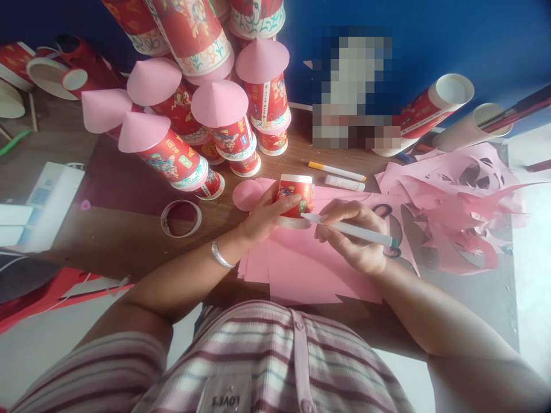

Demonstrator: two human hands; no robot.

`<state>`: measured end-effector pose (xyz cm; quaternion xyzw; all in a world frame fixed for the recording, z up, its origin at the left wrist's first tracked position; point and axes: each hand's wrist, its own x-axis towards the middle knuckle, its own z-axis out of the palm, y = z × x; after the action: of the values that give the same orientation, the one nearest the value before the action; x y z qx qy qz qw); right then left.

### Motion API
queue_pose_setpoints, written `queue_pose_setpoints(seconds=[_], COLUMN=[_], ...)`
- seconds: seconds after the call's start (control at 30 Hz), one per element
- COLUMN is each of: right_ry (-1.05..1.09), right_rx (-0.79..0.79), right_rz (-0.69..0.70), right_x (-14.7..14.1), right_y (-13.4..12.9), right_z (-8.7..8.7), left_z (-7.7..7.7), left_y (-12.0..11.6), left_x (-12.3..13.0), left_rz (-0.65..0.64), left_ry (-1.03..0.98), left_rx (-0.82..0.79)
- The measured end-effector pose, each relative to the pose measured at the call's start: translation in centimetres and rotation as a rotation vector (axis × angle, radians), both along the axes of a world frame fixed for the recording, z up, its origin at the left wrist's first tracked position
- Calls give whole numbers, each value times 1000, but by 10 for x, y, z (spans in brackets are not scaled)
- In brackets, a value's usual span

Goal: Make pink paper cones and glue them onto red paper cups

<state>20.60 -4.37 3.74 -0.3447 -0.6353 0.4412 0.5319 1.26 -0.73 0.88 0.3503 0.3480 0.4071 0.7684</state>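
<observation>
Beyond the red paper cup [295, 189] and to its left crowd stacked cups [231, 137] with pink cone tops [220, 104]; beyond it to the right lies an orange-and-white pen [338, 170]. Right of the cup are dark-handled scissors [382, 210], then a heap of pink scraps [469, 198]; left of it, a ring [181, 234]. Below it, pink sheets [310, 275] cover part of the wooden worktop [221, 221], before a blue wall [430, 34]. The cup, white-edged with coloured pictures, sits in the left hand's [262, 218] fingers; the right hand's [355, 235] fingers pinch a white marker [365, 232], its tip seemingly touching the cup.
</observation>
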Motion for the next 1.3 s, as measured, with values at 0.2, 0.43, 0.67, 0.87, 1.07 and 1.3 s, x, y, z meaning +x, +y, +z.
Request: queue_pose_setpoints(seconds=[0.2,0.43,0.67,0.87,1.07,1.3], right_ry=[217,449,408,655,626,572], right_rx=[-227,-479,-559,-769,-737,-634], right_rz=[117,214,225,287,333,340], right_x=[-3,-3,3,4,3,2], right_y=[7,17,20,19,19,22], right_z=[-11,-16,-17,-13,-13,-17], left_z=[2,7,5,1,1,-1], left_y=[0,0,-1,0,0,0], left_x=[1,4,3,2,2,1], left_rz=[9,39,30,22,14,-21], left_ry=[-16,-45,-64,-82,-88,-104], left_rx=[53,1,-2,11,10,38])
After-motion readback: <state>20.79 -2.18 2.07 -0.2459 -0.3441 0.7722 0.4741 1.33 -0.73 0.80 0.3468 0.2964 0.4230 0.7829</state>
